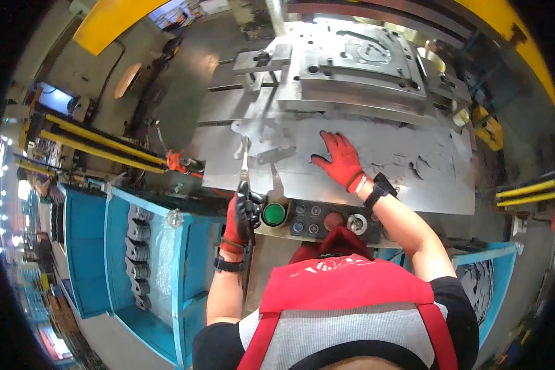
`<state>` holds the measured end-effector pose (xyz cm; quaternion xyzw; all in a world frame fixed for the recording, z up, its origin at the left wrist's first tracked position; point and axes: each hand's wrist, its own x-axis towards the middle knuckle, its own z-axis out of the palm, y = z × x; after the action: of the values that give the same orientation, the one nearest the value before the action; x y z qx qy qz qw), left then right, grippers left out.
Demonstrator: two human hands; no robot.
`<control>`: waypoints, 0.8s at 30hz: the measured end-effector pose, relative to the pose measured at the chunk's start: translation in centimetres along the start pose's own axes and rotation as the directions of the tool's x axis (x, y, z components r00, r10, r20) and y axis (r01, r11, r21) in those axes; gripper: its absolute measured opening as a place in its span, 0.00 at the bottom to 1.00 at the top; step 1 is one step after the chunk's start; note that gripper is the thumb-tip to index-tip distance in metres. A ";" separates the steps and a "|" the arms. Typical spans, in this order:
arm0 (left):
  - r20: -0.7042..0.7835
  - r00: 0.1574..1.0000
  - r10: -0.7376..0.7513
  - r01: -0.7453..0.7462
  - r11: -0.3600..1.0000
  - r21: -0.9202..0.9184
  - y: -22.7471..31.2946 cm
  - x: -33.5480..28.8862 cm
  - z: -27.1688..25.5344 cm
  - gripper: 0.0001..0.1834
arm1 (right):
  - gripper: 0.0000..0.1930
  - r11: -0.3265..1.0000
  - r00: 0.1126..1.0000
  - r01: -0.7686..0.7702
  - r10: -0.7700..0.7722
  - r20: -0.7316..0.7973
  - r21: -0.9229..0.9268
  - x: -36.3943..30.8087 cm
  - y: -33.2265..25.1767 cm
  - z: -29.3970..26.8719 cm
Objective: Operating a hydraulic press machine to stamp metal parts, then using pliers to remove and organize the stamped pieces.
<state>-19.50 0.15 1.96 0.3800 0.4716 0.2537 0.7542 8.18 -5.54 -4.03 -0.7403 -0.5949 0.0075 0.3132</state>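
- Far left: blue bin [180, 271], stacked grey metal parts [139, 253] inside.
- Left hand [243, 216], red-and-black glove: fingers curled around handle of slim metal tool [245, 161], which points away from wearer.
- Flat metal part [250, 130] at tool's far end, above press bed [314, 176]; grip on it cannot be told.
- Green button [274, 214]: just right of left hand.
- Right hand [340, 161], red glove: fingers spread over press bed; pinching nothing.
- Die block [357, 92]: beyond right hand.

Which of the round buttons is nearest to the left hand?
The large green button, right of the left hand; the red button and the smaller ones sit farther right.
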 end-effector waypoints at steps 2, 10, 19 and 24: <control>-0.010 1.000 -0.029 0.029 0.999 -0.047 -1.5 0.6 -1.9 0.23 | 0.34 0.975 0.995 0.101 -0.093 0.047 -0.197 1.4 -1.5 -0.1; 0.092 0.985 0.149 -0.165 0.965 0.203 -4.6 3.2 -4.2 0.17 | 0.25 0.845 0.926 0.317 -0.177 0.333 -0.432 -0.2 1.2 -0.2; 0.037 0.998 0.045 -0.046 0.999 0.016 -3.8 3.3 -3.2 0.18 | 0.14 0.961 0.940 0.271 -0.277 -0.199 -0.056 0.5 -0.8 -8.5; 0.010 0.993 0.117 -0.116 0.991 -0.062 -3.5 2.1 -2.1 0.17 | 0.08 0.782 0.814 -0.079 0.408 -0.413 0.618 3.0 1.2 -15.0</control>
<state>-20.42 0.35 -2.57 0.3852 0.4353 0.3092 0.7526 15.86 -9.82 8.60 -0.6568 -0.3498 0.0258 0.6676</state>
